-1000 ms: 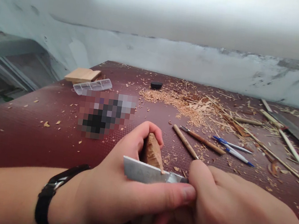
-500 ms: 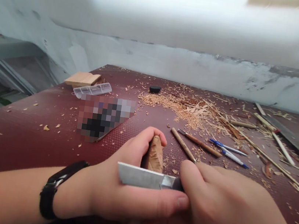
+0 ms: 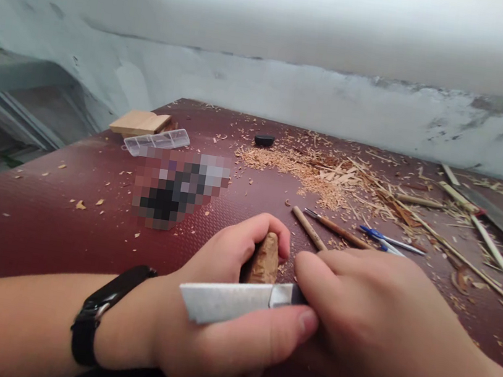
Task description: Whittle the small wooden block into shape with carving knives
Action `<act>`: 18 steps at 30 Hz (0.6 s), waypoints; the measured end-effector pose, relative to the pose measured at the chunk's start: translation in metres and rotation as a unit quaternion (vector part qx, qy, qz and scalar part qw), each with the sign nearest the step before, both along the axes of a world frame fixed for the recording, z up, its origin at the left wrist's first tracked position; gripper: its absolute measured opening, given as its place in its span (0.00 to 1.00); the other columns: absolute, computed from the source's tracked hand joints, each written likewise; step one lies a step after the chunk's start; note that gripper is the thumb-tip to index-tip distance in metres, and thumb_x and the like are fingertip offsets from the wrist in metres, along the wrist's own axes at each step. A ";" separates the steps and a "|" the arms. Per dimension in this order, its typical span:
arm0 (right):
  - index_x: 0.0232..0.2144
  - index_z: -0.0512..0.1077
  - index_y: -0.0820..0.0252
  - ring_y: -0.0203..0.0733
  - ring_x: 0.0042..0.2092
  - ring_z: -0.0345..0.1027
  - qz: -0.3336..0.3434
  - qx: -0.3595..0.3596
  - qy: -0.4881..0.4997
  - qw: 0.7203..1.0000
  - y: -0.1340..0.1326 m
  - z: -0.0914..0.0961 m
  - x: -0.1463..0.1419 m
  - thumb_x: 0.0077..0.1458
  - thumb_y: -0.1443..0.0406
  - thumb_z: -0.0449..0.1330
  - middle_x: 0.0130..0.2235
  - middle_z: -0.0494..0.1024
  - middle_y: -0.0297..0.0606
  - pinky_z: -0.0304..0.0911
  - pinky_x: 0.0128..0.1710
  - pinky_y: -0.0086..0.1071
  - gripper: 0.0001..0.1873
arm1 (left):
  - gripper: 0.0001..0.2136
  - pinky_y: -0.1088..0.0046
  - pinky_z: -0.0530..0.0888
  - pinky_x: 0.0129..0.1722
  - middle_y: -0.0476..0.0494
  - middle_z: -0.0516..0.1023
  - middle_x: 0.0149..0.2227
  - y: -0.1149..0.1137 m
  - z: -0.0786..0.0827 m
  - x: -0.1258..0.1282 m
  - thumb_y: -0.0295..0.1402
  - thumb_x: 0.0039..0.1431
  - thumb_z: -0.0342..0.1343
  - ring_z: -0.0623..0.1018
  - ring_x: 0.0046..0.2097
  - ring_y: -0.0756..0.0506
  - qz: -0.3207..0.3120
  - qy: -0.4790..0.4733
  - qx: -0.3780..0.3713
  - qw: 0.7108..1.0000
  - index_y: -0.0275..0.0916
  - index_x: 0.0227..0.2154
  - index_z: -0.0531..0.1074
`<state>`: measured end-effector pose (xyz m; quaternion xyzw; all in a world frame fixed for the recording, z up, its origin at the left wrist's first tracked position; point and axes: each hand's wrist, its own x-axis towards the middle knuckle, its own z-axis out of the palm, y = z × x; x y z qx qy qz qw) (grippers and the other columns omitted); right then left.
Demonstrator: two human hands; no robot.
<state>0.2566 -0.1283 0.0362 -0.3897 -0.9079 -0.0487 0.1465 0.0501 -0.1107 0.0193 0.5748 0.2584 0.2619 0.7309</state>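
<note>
My left hand (image 3: 219, 284) is wrapped round a brown piece of carved wood (image 3: 266, 259), whose rounded, faceted end stands up between thumb and fingers. In my right hand (image 3: 369, 311) is a carving knife (image 3: 226, 300). Its flat blade points left and lies across the near side of the wood, above my left thumb. The thumb's tip touches or nearly touches the right hand by the dark handle. Most of the handle and the lower part of the wood are hidden by my hands.
Wood shavings (image 3: 328, 177) are heaped across the red-brown table (image 3: 63, 230). Beyond my right hand lie a wooden-handled tool (image 3: 337, 228), a wooden rod (image 3: 306, 226) and blue-and-white pens (image 3: 384, 240). A clear plastic case (image 3: 157, 141), a wood block (image 3: 139, 123) and a pixelated patch are at left.
The knife blade has shifted left and tilted, its tip now lower. My right hand has moved slightly up and left, covering part of the pens. The view has tipped down a little.
</note>
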 end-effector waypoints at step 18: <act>0.24 0.64 0.53 0.38 0.20 0.57 0.012 0.016 0.000 1.000 -0.004 0.002 0.002 0.62 0.54 0.63 0.21 0.69 0.29 0.41 0.25 0.39 0.19 | 0.26 0.76 0.71 0.28 0.55 0.72 0.31 -0.002 -0.012 0.002 0.30 0.50 0.69 0.71 0.28 0.53 0.060 0.003 0.029 0.998 0.44 0.47 0.60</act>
